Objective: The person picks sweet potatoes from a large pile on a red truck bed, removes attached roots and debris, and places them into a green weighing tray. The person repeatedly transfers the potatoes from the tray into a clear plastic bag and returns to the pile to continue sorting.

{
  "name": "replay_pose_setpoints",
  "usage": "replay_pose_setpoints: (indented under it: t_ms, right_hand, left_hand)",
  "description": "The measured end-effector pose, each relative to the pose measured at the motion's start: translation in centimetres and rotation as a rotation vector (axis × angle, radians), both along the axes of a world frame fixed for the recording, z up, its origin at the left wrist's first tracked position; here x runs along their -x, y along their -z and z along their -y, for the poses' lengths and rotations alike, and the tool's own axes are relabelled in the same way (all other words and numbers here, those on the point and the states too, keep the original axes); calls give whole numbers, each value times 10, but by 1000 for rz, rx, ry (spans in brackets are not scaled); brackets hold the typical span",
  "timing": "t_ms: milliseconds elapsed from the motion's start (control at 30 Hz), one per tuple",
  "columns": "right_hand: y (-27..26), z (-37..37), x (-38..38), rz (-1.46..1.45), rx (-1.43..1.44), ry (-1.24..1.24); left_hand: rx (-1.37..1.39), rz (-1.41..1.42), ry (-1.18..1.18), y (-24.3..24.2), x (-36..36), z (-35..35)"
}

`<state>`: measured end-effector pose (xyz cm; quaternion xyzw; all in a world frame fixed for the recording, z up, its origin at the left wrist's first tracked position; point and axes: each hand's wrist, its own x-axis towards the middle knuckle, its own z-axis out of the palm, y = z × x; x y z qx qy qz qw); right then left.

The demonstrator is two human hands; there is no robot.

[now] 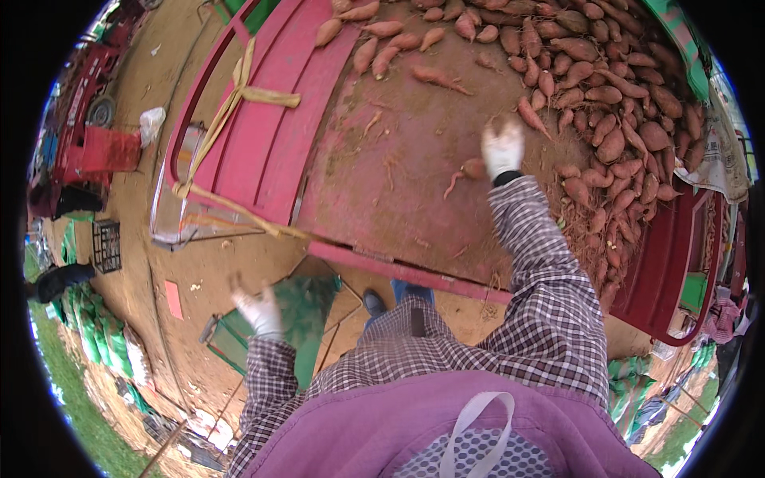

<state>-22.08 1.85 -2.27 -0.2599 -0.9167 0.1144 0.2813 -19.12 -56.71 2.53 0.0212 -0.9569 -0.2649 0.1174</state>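
Note:
My right hand (504, 148), in a pale glove with soiled fingertips, is over the dirty red truck bed (418, 197), at the left edge of a large heap of sweet potatoes (609, 95). Its fingers are blurred, and what they touch cannot be made out. A small sweet potato (473, 169) lies just left of its wrist, and a slender one (534, 117) lies just to its right. My left hand (257, 305), also gloved, has its fingers apart and nothing in it. It is beside a green bag or sheet (302, 328) below the bed's near edge.
A red fold-down side panel (257, 137) bears a knotted cloth strap (239, 89). Another red panel (663, 263) is at the right. On the ground at left are a black crate (106, 246) and green sacks (95, 328). A dark sleeve (63, 282) shows at far left.

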Motion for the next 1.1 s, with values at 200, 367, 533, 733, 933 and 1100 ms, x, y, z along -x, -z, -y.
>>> replay_pose_setpoints:
  t_ms: [200,367,533,733,933,1100]
  right_hand:
    - [36,-141,5,536,-138,351]
    - [30,-96,-4,464,514,71]
    - [-5,19,-21,574,710,-453]
    - [-41,-26,14,989,467,-961]
    - [-59,-181,104,500,-187,183]
    - [-21,-190,137,659,78,379]
  left_hand:
    - [-632,545,497,11,73,-247]
    - [-860,846,579,10,83,-386]
    - [-1196,956,143,4,112,-458]
    - [-455,209,891,2,107,-454]
    - [-359,305,688,8,116,-417]
    - [-581,491,725,19,99,-396]
